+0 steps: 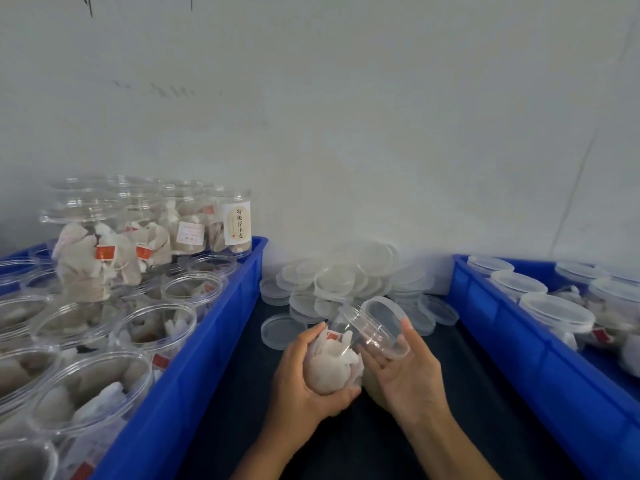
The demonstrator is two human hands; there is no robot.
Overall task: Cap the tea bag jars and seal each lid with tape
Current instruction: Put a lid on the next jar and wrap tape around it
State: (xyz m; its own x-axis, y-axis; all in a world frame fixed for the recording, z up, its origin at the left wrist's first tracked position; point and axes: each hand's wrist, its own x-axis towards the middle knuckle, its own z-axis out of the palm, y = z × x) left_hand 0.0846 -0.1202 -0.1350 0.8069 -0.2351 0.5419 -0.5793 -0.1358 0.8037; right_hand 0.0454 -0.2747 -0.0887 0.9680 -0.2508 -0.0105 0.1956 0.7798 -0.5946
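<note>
Above dark table point(433, 427), jar point(346, 355) between both hands' fingers point(410, 336)

the left blue bin point(194, 368) runs off the left and bottom edges, and its nearest open jars point(86, 393) are cut with it. the right blue bin point(519, 348) leaves by the right edge. the left hand point(308, 379) covers the held jar's point(346, 351) base. small print on the stacked jars' labels point(189, 233) is too blurred to read. lids point(346, 282) at the counter's far edge overlap, hiding each other.
</note>
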